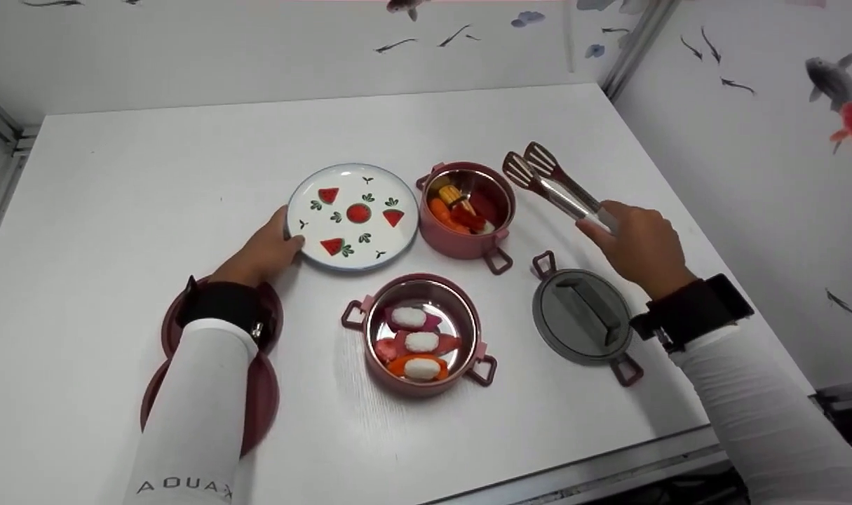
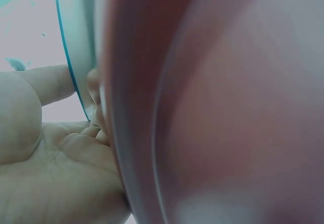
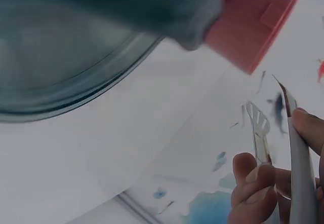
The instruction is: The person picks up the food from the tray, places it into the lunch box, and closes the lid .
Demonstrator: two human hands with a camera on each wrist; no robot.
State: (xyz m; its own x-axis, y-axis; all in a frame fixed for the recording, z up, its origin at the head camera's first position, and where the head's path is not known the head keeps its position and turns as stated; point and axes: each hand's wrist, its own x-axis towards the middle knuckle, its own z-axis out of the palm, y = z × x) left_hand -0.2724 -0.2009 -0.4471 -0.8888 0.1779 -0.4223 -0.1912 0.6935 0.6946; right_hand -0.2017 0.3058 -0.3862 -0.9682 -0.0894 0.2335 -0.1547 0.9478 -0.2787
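Observation:
My left hand (image 1: 261,249) grips the left rim of a round white plate (image 1: 355,242) with a blue edge and watermelon designs. In the left wrist view, the thumb lies on the plate's face and the fingers are behind it. My right hand (image 1: 643,242) holds silver tongs (image 1: 566,200) with dark red slotted heads, their two arms slightly apart. Those heads are up and right of the far pink pot (image 1: 454,244), which contains toy corn (image 1: 454,196), orange pieces and other food. The plate's right edge meets this pot's left side in the head view.
A nearer pink pot (image 1: 411,387) contains several toy sushi pieces (image 1: 422,341). To its right lies a grey lid (image 1: 573,322) with pink side handles, near my right wrist. Two dark red round dishes (image 1: 264,400) are partly hidden under my left forearm. White walls bound the table (image 1: 187,154).

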